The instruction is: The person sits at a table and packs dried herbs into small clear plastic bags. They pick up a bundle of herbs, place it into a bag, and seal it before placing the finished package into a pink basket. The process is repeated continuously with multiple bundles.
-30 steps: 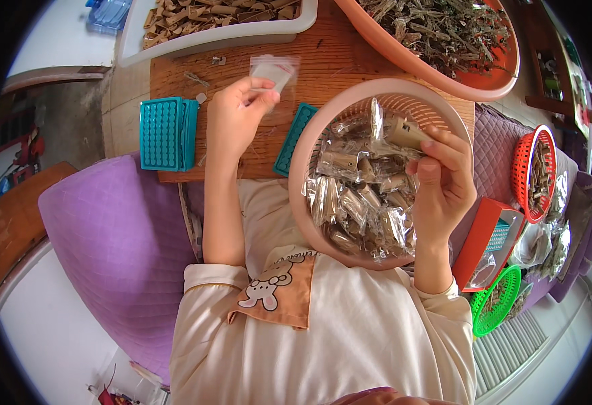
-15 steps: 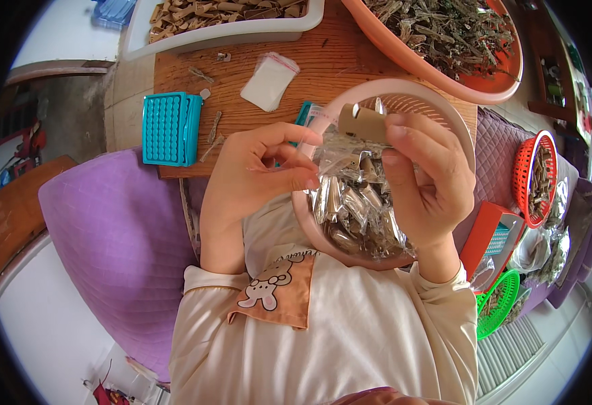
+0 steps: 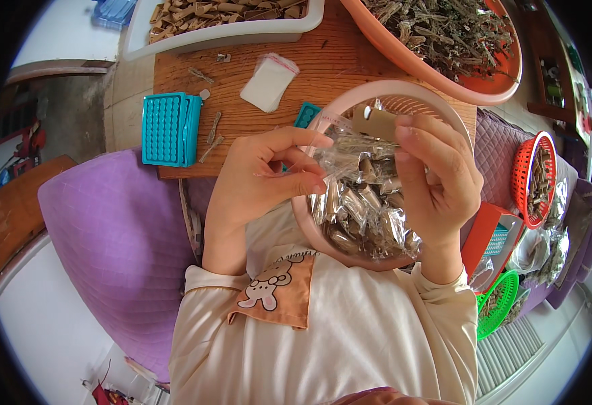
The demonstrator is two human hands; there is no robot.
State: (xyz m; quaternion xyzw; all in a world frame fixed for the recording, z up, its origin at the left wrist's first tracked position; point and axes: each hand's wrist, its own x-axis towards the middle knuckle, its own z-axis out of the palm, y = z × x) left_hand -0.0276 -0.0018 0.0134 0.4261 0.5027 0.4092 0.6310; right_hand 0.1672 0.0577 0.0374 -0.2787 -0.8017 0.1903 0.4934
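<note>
My left hand [image 3: 269,172] has its fingers curled at the edge of a clear plastic bag [image 3: 340,145], which seems to contain some dried stalks. Between the thumb and fingers of my right hand [image 3: 441,169] is a hollow, tan, curled tube-like piece [image 3: 375,124], its open end facing left beside the bag. Both hands are above a pink basket [image 3: 417,88] close to my body. Small clear packets [image 3: 370,209] with brownish contents fill it.
On the wooden table [image 3: 350,57] lie a stack of flat bags [image 3: 269,82], a teal ridged case [image 3: 169,128] and loose stalks. Behind are a white bin [image 3: 242,30] of tan pieces and an orange basin [image 3: 438,74] of dried stalks. Red [image 3: 522,179] and green [image 3: 508,307] baskets stand right.
Both hands have shifted slightly to the right over the basket, the tan tube-like piece and the bag moving with them. Neither hand has let go.
</note>
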